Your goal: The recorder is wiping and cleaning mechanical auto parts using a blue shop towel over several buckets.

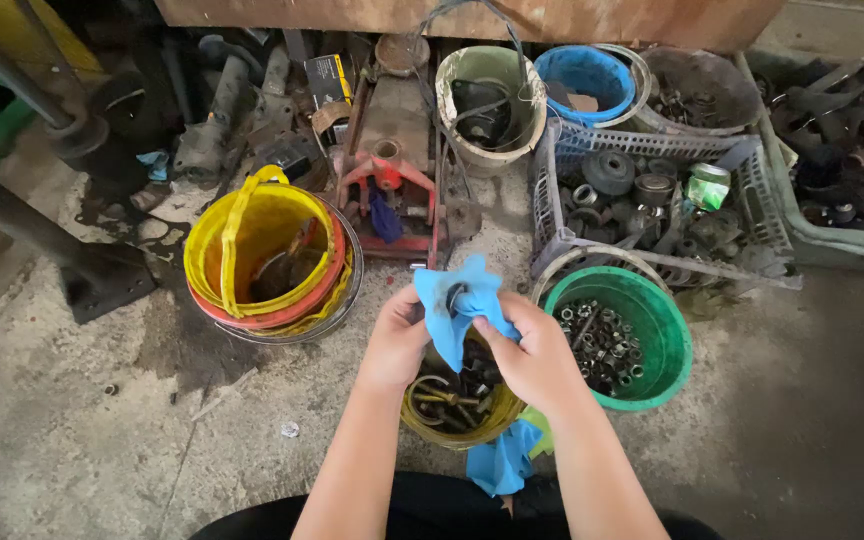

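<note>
A stained concrete floor (72,440) spreads under me, crowded with tubs of metal parts. My left hand (395,340) and right hand (532,360) both pinch a blue cloth (457,305) wrapped about a small dark part (455,296), fingers clenched on it, above a yellow tub of bolts (457,400). A green tub of nuts (620,335) stands just beside to the right, a yellow bucket (267,255) to the left, a grey crate (652,205) beyond
</note>
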